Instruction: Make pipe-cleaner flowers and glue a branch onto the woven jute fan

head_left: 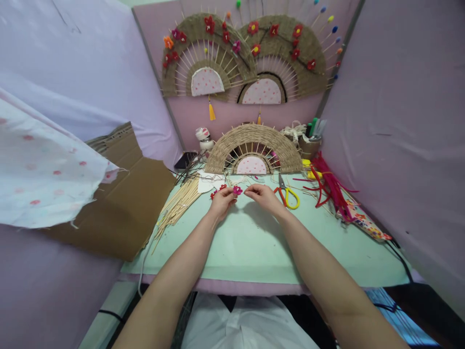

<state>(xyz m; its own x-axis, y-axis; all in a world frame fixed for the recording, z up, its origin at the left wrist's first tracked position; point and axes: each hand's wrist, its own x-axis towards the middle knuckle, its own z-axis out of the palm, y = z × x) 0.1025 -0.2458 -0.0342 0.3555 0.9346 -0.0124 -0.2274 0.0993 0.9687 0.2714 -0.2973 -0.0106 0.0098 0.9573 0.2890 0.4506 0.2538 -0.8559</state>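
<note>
My left hand (222, 202) pinches a small magenta flower (237, 190) near the middle of the table. Just to the right, my right hand (262, 196) has its thumb and fingertips pressed together; whatever may be between them is too small to make out. A narrow gap separates the fingertips from the flower. Small red flowers (216, 192) lie right beside my left hand, partly covered by it. Beyond both hands stands a woven fan (254, 138) with a dotted pale half-circle at its base. Scissors (286, 193) with yellow and orange-red handles lie close to my right hand.
Thin wooden sticks (180, 203) lie left of my hands, near a brown cardboard sheet (131, 208) and dotted cloth (47, 169). Magenta fuzzy stems (332, 189) are heaped at the right. A pen holder (310, 147) stands behind. Two decorated fans (290, 53) hang on the back panel.
</note>
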